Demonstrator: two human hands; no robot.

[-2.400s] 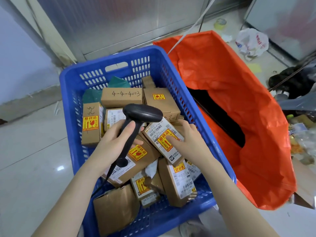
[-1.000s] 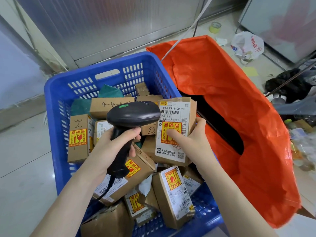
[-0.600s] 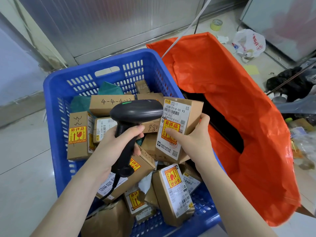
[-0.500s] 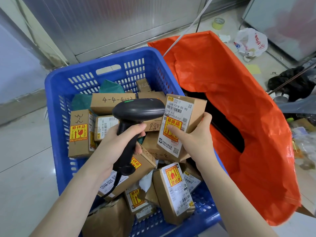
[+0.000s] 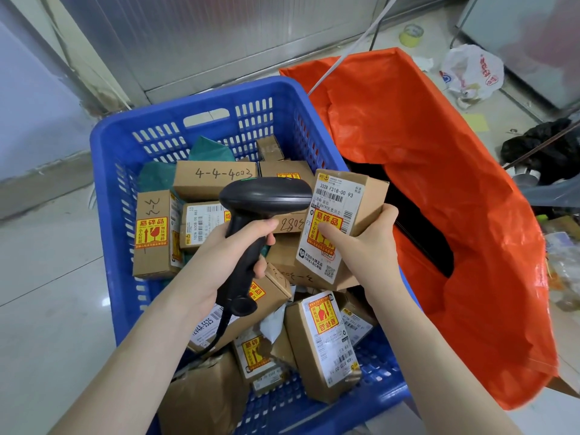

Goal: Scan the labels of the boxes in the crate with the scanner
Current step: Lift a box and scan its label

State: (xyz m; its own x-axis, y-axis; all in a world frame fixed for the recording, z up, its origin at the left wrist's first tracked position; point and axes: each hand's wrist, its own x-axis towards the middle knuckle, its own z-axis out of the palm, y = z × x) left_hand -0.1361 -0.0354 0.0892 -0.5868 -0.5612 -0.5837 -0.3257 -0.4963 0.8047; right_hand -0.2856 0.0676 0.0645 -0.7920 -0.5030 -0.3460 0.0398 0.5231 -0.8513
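A blue slatted crate (image 5: 201,98) on the floor holds several brown cardboard boxes with white labels and yellow-red fragile stickers. My left hand (image 5: 232,249) grips the handle of a black barcode scanner (image 5: 266,196), whose head sits just left of a lifted box. My right hand (image 5: 364,243) holds that labelled box (image 5: 342,202) above the crate, label facing up towards me, thumb across its yellow sticker. The scanner's cable hangs down over the boxes below.
An open orange sack (image 5: 439,183) lies right against the crate's right side. A white plastic bag (image 5: 470,73), a tape roll (image 5: 411,34) and dark clutter (image 5: 546,152) sit on the floor at the right. A metal wall panel stands behind the crate.
My right hand lifted the labelled box out of the pile and raised it beside the scanner head. It has since tilted slightly to the right. My left hand kept the scanner nearly still.
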